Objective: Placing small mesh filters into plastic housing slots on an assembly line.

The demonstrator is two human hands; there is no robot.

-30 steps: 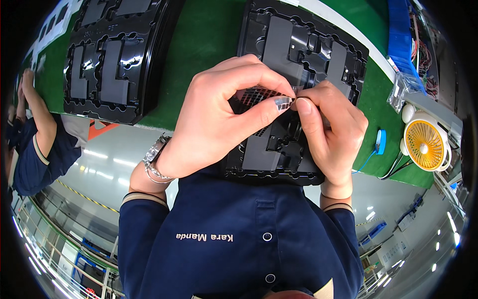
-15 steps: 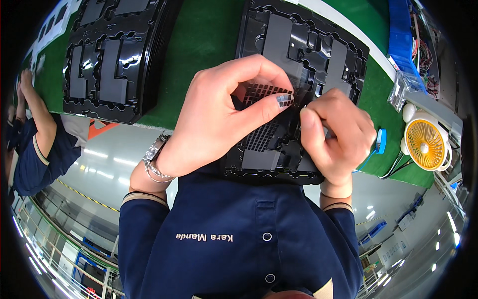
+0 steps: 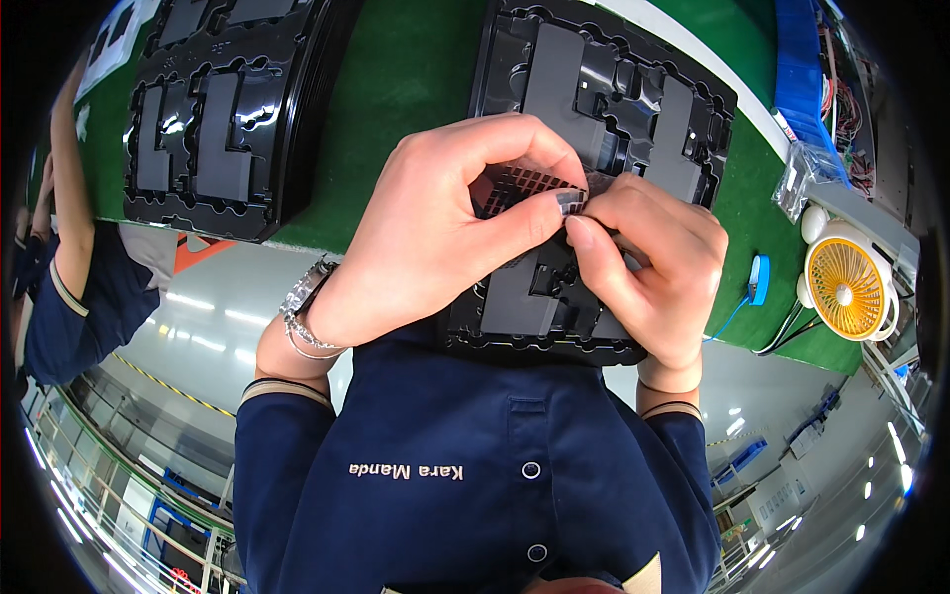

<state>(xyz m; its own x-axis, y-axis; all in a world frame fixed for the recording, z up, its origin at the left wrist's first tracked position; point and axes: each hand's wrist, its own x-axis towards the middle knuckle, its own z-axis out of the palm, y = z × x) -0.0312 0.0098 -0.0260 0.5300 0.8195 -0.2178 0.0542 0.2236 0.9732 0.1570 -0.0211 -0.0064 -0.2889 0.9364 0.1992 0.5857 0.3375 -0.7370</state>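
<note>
My left hand is closed in a pinch on a clear sheet of small black square stickers, thumb and forefinger at its right edge. My right hand is also closed, its thumb and fingertips pinched together right beside the left thumb tip at that edge. Whatever sits between the right fingertips is too small to make out. Under both hands lies a black moulded tray with flat dark grey pieces in its pockets. The hands hide the tray's middle.
A tall stack of similar black trays stands left on the green mat. To the right are a blue strap with a cord, a yellow-and-white fan and a blue bin. Another person works at far left.
My right hand has moved left to meet the left thumb at the sheet's edge. The sheet has tilted, uncovering more of the tray below. The other person's arm at far left has reached forward.
</note>
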